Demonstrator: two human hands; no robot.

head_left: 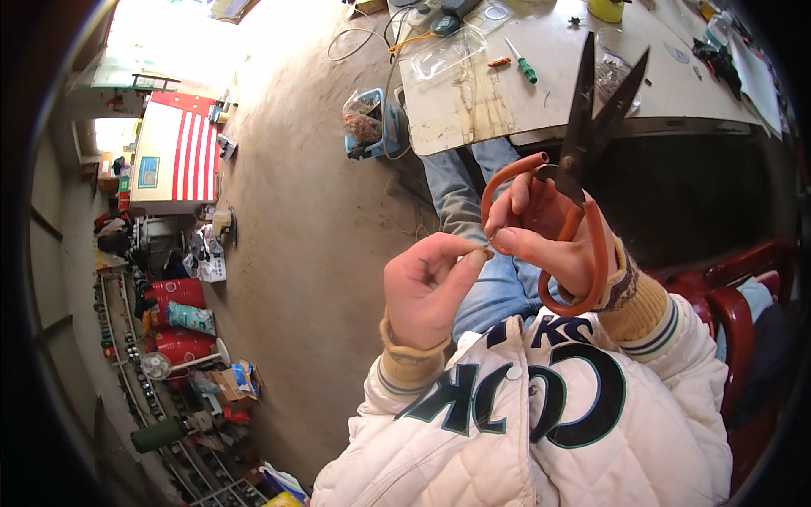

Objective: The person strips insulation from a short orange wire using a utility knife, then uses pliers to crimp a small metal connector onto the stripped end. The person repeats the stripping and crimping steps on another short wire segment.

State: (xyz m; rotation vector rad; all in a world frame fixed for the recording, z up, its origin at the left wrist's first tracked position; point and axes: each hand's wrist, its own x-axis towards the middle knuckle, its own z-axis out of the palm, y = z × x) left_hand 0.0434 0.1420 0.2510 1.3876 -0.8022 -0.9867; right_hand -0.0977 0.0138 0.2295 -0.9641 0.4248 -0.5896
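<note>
Right hand (557, 241): half curled, carrying scissors (572, 160) with the orange handles looped about it; thumb and index tips pinched. Scissors' long axis runs near to far, leaning slightly right; the parted dark blades point far, toward the desk (541, 111). Left hand (427, 279), just left: thumb and index tips together; cannot tell what lies between. Farther, on desk: green screwdriver (527, 69).
</note>
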